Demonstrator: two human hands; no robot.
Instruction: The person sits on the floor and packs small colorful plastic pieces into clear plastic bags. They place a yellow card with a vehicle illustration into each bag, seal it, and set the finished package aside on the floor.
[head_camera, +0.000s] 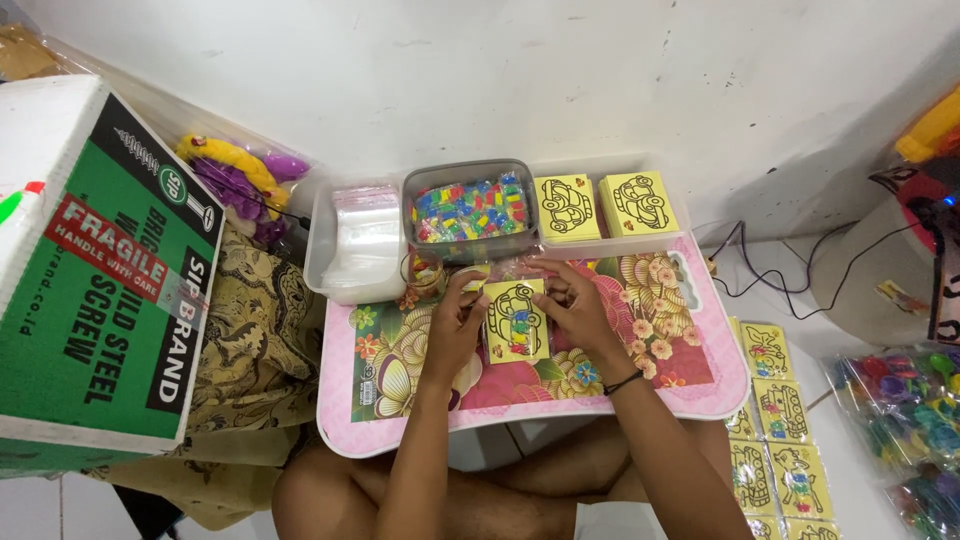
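Both hands pinched a yellow car card (516, 320) in its clear bag: left hand (457, 325), right hand (578, 305); the fingertips hid the bag's edges.

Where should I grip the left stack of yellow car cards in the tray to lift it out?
Pinch the left card stack by its left and right edges, coming from above. It lies flat in the white tray, with a second stack beside it, and its top is open.

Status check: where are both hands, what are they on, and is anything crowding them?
Left hand and right hand both gripping yellow car card over pink floral tray table. Grey bead tub close behind, not blocking.
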